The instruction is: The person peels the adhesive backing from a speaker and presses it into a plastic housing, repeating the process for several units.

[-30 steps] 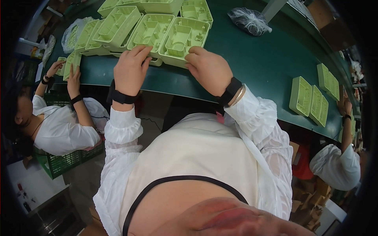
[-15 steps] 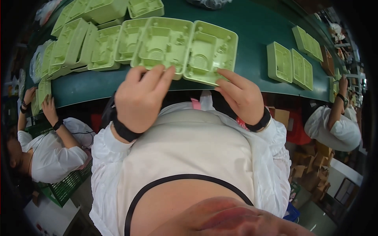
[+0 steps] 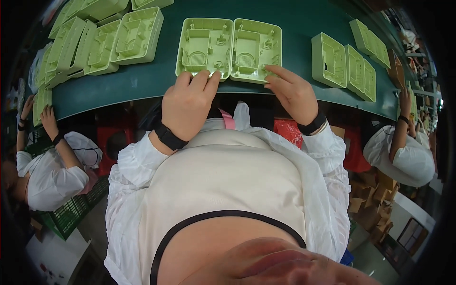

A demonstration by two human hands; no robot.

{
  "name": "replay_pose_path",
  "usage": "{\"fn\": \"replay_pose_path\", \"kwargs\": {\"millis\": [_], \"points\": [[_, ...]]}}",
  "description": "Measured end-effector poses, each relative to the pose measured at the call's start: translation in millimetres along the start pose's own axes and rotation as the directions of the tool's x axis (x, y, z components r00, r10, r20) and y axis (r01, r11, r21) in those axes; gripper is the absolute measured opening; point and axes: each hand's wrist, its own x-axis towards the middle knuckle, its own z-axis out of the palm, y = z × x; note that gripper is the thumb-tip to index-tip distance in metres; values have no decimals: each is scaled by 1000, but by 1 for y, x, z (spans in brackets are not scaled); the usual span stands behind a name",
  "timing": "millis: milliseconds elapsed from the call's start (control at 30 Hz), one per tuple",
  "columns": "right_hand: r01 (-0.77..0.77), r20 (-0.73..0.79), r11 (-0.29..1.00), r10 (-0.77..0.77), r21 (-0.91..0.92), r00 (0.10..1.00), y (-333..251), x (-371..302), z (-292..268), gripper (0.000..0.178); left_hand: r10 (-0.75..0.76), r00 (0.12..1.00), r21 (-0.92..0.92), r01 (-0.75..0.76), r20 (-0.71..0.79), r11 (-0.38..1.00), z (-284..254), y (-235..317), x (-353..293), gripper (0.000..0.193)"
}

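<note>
Fingers grasping the near rims, the left hand (image 3: pixel 187 107) and right hand (image 3: pixel 295 99) hold the left plastic housing (image 3: pixel 206 49) and right plastic housing (image 3: pixel 256 50) on the counter (image 3: pixel 299 31); likely light, stiff, best gripped by outer walls.

Two light-green trays (image 3: pixel 205 47), left fingers (image 3: pixel 199 80) and right fingers (image 3: pixel 281 73) at near edges, dark-green table (image 3: pixel 166 78)

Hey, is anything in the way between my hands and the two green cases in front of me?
Nothing visible is. The left hand is right at the near edge of the left case, and the right hand at the near right corner of the right case.
</note>
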Motion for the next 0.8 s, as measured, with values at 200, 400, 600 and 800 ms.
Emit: {"fn": "replay_pose_path", "kwargs": {"millis": [200, 400, 600, 800], "points": [[32, 17, 999, -32, -1, 999, 8, 6, 0, 21, -247, 941, -706, 336, 229, 624, -23, -23, 7, 33], [47, -128, 990, -30, 130, 991, -46, 33, -23, 31, -39, 833, -648, 398, 551, -649, -15, -27, 4, 58], [212, -237, 939, -148, 272, 960, -85, 65, 6, 34, 79, 811, -524, 445, 580, -726, -9, -17, 7, 63], [195, -316, 954, -117, 229, 942, -93, 56, 21, 30, 82, 768, -486, 479, 635, -731, -6, -18, 4, 57]]}}
